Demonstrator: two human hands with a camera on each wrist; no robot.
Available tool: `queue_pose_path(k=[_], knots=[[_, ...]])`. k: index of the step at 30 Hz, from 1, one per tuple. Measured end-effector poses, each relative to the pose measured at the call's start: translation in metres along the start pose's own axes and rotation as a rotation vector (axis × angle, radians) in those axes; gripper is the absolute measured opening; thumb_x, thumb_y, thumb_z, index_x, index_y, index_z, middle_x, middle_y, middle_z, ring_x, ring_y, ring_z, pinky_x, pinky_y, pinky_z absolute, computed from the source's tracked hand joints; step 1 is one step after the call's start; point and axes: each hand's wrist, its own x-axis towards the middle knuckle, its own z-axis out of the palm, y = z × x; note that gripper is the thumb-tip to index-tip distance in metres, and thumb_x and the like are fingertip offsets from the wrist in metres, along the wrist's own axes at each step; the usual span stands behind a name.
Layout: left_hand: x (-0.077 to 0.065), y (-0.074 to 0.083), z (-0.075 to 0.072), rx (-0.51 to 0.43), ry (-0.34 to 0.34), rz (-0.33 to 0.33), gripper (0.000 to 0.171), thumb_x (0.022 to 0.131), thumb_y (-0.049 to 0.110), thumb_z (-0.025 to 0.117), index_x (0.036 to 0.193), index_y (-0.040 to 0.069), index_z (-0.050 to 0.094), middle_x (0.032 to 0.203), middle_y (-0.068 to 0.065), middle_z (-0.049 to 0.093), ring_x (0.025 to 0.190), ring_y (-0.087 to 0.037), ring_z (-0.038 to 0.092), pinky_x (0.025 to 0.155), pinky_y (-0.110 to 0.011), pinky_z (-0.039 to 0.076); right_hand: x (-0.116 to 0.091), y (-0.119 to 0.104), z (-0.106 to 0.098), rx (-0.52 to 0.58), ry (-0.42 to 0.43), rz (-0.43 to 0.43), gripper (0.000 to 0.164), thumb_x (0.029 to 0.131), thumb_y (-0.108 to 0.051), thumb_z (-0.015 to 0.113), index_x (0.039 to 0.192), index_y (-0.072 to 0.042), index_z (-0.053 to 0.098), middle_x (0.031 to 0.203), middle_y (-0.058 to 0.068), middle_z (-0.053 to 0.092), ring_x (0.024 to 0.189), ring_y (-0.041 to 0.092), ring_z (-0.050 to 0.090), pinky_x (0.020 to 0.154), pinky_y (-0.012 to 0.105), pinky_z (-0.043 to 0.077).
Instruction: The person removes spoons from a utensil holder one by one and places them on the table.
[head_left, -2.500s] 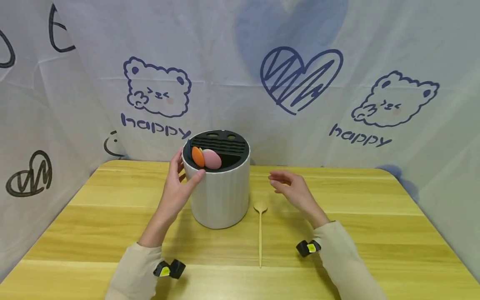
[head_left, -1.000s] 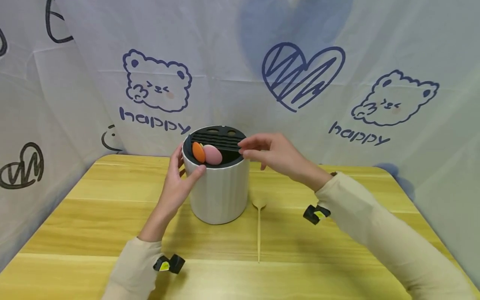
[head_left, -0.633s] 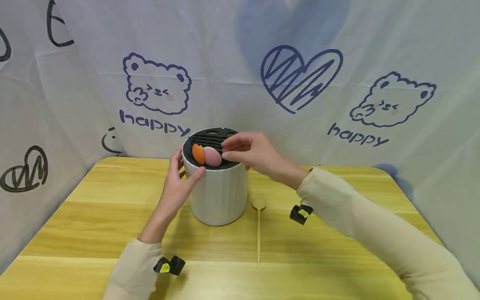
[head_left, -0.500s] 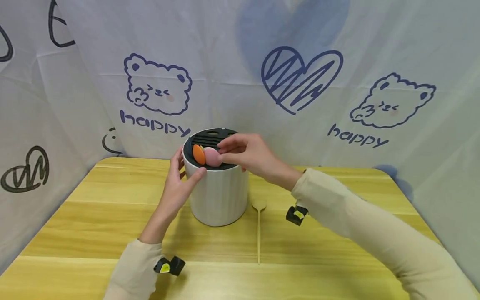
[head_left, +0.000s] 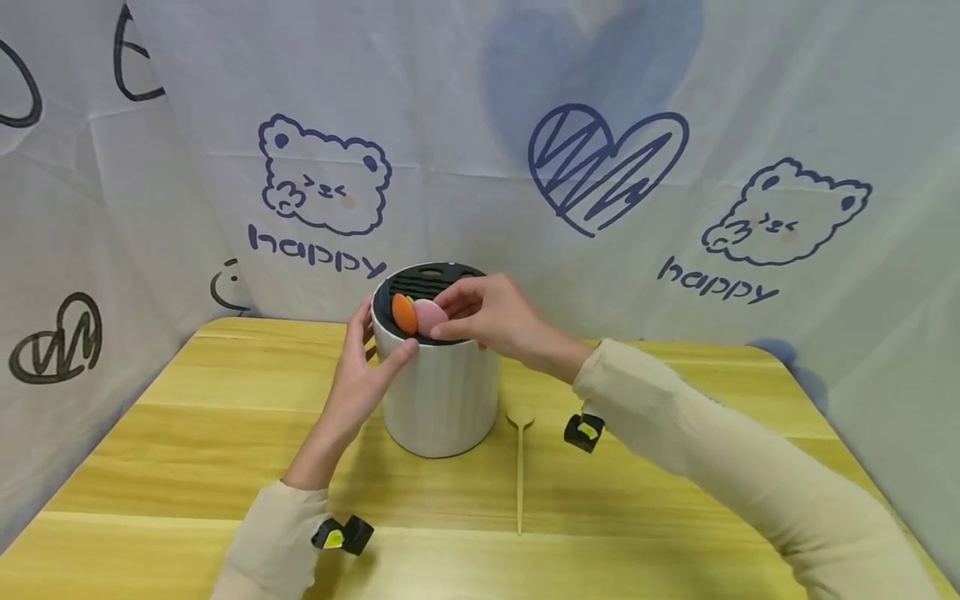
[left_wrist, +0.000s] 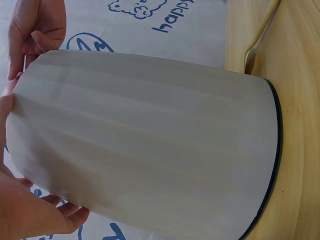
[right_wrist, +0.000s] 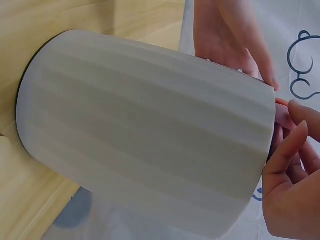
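A white ribbed knife and utensil holder (head_left: 441,400) with a black slotted top stands upright on the table. My left hand (head_left: 356,379) grips its left side near the rim, thumb in front and fingers behind. From the front opening rise an orange oval end (head_left: 404,315) and a pink oval end (head_left: 429,317), side by side; whatever lies below them is hidden. My right hand (head_left: 497,321) reaches over the rim and pinches the pink piece between thumb and fingers, also visible in the right wrist view as a pink edge (right_wrist: 284,116) by the thumb.
To the right of the holder a pale wooden-looking spoon (head_left: 520,467) lies on the wooden table (head_left: 187,475), its handle toward me. Behind the table hangs a white cloth (head_left: 465,200) printed with bears and hearts.
My right hand has come from above the table on the right to the holder's top, then onto the pink piece, which it now pinches. My left hand keeps its grip.
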Motion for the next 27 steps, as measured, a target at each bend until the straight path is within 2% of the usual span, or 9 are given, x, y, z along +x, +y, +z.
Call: queue_pose_path(k=[5, 15, 22, 27], knots=[[0.001, 0.0, 0.0, -0.009, 0.007, 0.002, 0.08, 0.093, 0.031, 0.061, 0.155, 0.014, 0.013, 0.158, -0.008, 0.017, 0.141, -0.03, 0.02, 0.114, -0.05, 0.019, 0.0, 0.001, 0.002, 0.019, 0.001, -0.02, 0.025, 0.081, -0.009, 0.077, 0.105, -0.002, 0.072, 0.093, 0.007, 0.069, 0.076, 0.02, 0.061, 0.058, 0.037, 0.054], [0.002, 0.001, -0.001, -0.01, 0.013, 0.017, 0.081, 0.092, 0.031, 0.061, 0.155, 0.012, 0.013, 0.158, -0.009, 0.017, 0.141, -0.031, 0.021, 0.114, -0.05, 0.02, -0.001, -0.001, -0.004, -0.049, 0.01, -0.129, 0.026, 0.084, -0.005, 0.074, 0.109, 0.002, 0.07, 0.096, 0.011, 0.07, 0.079, 0.018, 0.064, 0.056, 0.033, 0.055], [0.002, 0.001, -0.001, -0.009, 0.007, 0.027, 0.081, 0.092, 0.031, 0.061, 0.155, 0.012, 0.014, 0.157, -0.011, 0.018, 0.141, -0.031, 0.021, 0.113, -0.051, 0.02, 0.0, -0.001, -0.009, -0.096, 0.013, -0.144, 0.028, 0.083, -0.006, 0.075, 0.11, 0.0, 0.071, 0.096, 0.01, 0.07, 0.075, 0.018, 0.065, 0.056, 0.032, 0.055], [0.001, -0.001, -0.001, -0.017, 0.001, 0.027, 0.08, 0.093, 0.03, 0.061, 0.155, 0.012, 0.013, 0.157, -0.011, 0.018, 0.142, -0.031, 0.02, 0.114, -0.051, 0.019, 0.0, 0.0, -0.011, -0.081, 0.005, -0.154, 0.028, 0.082, -0.006, 0.076, 0.11, 0.0, 0.072, 0.095, 0.009, 0.071, 0.074, 0.018, 0.065, 0.056, 0.033, 0.055]])
